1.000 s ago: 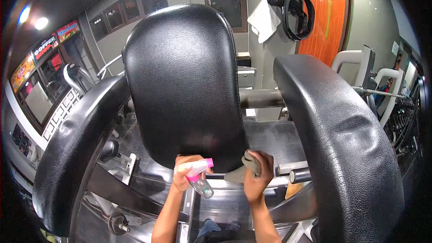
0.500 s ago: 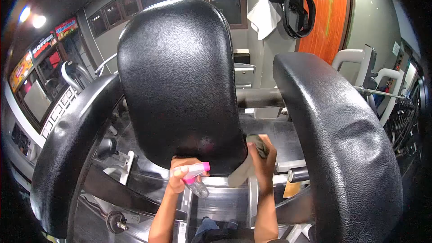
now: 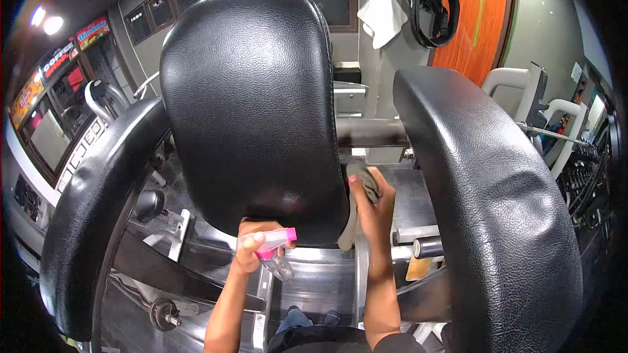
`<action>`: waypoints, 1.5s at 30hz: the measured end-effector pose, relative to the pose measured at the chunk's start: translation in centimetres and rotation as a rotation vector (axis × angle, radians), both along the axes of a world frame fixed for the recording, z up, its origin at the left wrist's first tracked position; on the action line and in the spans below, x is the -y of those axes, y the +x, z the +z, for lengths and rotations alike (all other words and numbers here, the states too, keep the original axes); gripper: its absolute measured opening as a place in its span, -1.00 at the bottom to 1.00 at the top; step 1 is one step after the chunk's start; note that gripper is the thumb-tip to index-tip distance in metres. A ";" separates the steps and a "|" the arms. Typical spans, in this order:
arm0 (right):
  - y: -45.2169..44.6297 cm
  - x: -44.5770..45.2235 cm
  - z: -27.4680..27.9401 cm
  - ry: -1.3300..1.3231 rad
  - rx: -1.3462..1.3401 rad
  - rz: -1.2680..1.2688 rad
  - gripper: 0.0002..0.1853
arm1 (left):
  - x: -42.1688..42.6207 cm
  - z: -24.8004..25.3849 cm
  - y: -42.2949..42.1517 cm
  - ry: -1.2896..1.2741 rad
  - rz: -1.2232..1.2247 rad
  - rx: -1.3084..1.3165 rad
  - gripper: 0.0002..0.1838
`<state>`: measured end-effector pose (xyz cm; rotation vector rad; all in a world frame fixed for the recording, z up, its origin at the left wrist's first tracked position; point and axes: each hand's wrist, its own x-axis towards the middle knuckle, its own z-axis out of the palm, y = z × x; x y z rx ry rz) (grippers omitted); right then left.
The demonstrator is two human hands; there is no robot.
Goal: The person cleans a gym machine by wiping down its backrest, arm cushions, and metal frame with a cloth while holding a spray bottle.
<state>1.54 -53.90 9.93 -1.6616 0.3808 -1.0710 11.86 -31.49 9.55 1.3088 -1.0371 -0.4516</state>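
Along the right edge of the backrest, right hand grips bunched cloth; at backrest's lower edge, left hand holds spray bottle. Probably best: cloth flat, pressure even.

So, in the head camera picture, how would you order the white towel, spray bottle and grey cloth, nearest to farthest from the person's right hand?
1. Grey cloth: gripped in the right hand.
2. Spray bottle: leftward, in the left hand.
3. White towel: hanging at the back wall.

Spray bottle left of cloth, both by central pad between side pads
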 end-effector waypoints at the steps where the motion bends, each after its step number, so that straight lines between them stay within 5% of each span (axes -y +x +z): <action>1: -0.5 0.0 -0.9 0.002 0.001 -0.002 -0.75 | 0.0 0.0 0.0 0.009 -0.001 -0.002 -0.34; 7: -4.5 -2.1 -7.2 0.021 -0.044 -0.062 -0.76 | 0.3 0.0 -0.2 0.005 0.013 0.030 -0.33; 9: -4.8 -3.0 -9.0 0.238 -0.088 -0.068 -0.78 | 0.3 -0.2 0.0 0.007 -0.002 0.015 -0.33; 14: -2.9 -3.3 -6.8 0.217 0.014 -0.198 -0.80 | 0.2 -0.3 0.5 0.022 -0.030 0.026 -0.32; 20: -2.0 -3.3 -3.0 -0.125 0.137 -0.269 -0.78 | 0.5 -0.5 0.7 0.003 -0.058 0.018 -0.31; 33: -3.2 -7.3 -11.2 -0.182 0.231 -0.374 -0.62 | 0.9 -1.0 0.7 -0.006 -0.043 0.040 -0.28; 40: -2.1 -6.7 -5.0 -0.440 0.196 -0.510 -0.61 | 0.4 -2.6 -1.7 -0.045 0.073 0.008 -0.32; 45: -2.0 -6.8 -6.0 -0.571 0.211 -0.514 -0.58 | -0.7 -3.4 -3.5 0.025 0.248 -0.058 -0.26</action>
